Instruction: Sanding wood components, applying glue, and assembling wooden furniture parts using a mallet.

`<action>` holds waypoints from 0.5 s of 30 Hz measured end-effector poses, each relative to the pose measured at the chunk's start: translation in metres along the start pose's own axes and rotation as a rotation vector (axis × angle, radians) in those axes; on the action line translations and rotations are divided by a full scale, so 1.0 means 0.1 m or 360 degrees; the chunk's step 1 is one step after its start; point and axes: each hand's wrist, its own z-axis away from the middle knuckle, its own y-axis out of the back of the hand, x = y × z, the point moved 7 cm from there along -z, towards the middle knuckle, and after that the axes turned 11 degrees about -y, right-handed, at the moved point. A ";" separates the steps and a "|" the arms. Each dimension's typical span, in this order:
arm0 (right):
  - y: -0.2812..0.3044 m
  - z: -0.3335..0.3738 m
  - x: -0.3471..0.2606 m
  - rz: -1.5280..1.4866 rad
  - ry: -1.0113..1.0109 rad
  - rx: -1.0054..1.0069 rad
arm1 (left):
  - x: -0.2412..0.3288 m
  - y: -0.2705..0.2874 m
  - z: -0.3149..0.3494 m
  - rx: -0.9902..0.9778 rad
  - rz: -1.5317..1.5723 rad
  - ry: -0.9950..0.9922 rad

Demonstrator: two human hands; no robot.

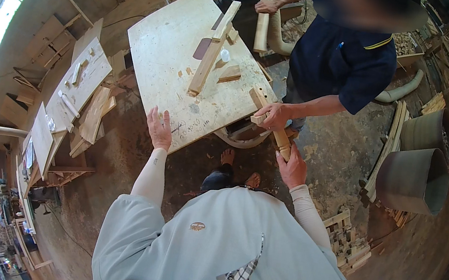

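Note:
My left hand (159,127) lies with spread fingers at the near left edge of the pale wooden tabletop (152,45), holding nothing. My right hand (291,168), right of the table's near corner, is closed around the lower end of a turned wooden piece (281,142). A co-worker's hand (274,116) grips the upper part of that piece, beside small wood blocks at the table corner; their fingers partly hide how these meet. A long wooden frame part (205,69) lies across the tabletop, near a wood offcut (230,74) and a small whitish container (225,55).
The co-worker (336,64) stands at the table's right side, their other hand on an upright wood piece (261,31). Large curved drums (409,178) stand on the right. Stacked wood pieces (346,241) lie on the floor. Boards on a low bench (82,79) are at left.

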 end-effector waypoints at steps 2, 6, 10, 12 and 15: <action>-0.01 -0.01 0.01 0.0002 -0.0021 -0.0028 | 0.02 0.00 0.00 0.0004 -0.0003 -0.0012; 0.00 0.00 -0.01 -0.0022 -0.0003 -0.0012 | 0.01 0.01 -0.01 0.0027 -0.0005 -0.0028; -0.01 -0.01 0.01 0.0001 -0.0017 -0.0030 | 0.02 0.01 -0.01 0.0017 0.0000 -0.0010; -0.03 -0.01 0.04 0.0008 -0.0011 -0.0028 | 0.02 0.01 -0.01 0.0017 0.0014 -0.0014; -0.04 0.00 0.05 0.0016 -0.0001 -0.0034 | 0.01 0.01 0.00 0.0014 -0.0009 -0.0008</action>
